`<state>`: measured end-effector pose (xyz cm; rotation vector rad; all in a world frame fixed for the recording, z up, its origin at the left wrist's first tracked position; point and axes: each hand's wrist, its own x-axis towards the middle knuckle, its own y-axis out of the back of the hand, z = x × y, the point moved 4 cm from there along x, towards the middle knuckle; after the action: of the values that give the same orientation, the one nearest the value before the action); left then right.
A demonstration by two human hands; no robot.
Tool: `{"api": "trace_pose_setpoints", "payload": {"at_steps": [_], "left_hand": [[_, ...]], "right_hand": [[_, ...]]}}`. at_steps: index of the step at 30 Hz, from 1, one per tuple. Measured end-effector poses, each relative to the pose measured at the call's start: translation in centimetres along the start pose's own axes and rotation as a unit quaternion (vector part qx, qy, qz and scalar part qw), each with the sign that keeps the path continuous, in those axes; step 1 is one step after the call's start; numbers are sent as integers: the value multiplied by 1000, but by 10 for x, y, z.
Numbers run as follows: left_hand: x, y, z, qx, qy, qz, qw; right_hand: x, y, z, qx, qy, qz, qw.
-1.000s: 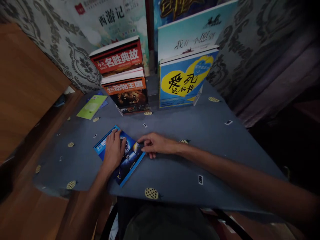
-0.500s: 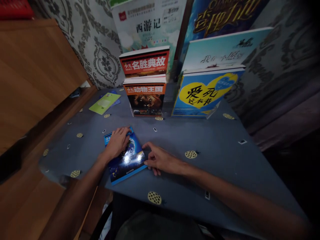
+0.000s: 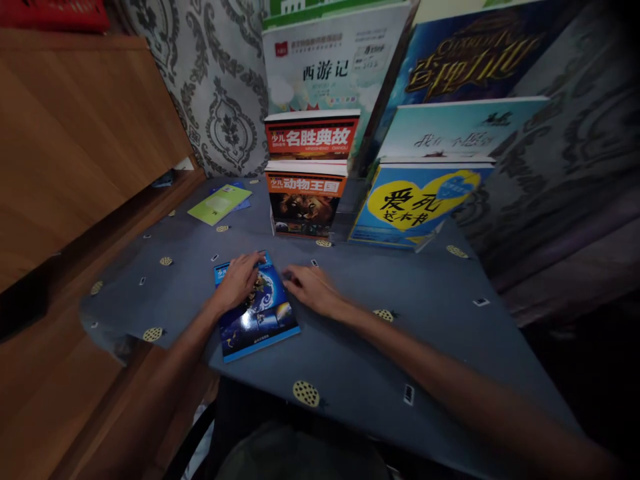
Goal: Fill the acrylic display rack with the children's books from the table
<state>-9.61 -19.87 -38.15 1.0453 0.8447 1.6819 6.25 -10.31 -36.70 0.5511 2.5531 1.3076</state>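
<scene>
A blue paperback book (image 3: pixel 265 327) with a glossy cover lies face up near the front edge of the table. My left hand (image 3: pixel 240 279) rests flat on its upper part, fingers stretched across the cover and hiding much of the title. Just beyond the book's upper right edge is my right hand (image 3: pixel 311 288), fingers loosely bent and pointing at the book. Its thumb and index fingertip are slightly apart, with nothing visible between them. Whether those fingertips touch the book's edge I cannot tell.
Behind the book stands a tiered display of books, among them a lion-cover book (image 3: pixel 305 203) and a blue-and-yellow book (image 3: pixel 415 207). A green booklet (image 3: pixel 220 203) overlaps a blue one at the back left. A wooden cabinet (image 3: pixel 85 133) borders the grey tablecloth (image 3: pixel 380 373).
My right hand has moved up along the book's right side, from its lower edge towards its upper corner. My left hand stays on the cover. The head view has shifted slightly.
</scene>
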Motion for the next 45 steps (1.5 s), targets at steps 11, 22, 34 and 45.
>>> {"api": "trace_pose_setpoints", "payload": {"at_steps": [11,22,34,45], "left_hand": [[-1,1,-5,-41,-9,52,998],[0,0,1,55,-48,26,997],[-59,-9,80,76,-201,-64,975],[-75,-12,92,44,-176,-95,979]], "right_hand": [[54,-15,-5,-184,70,23,980],[70,-11,7,-148,63,25,987],[71,-13,14,-104,88,64,989],[72,-16,19,-95,96,71,988]]}}
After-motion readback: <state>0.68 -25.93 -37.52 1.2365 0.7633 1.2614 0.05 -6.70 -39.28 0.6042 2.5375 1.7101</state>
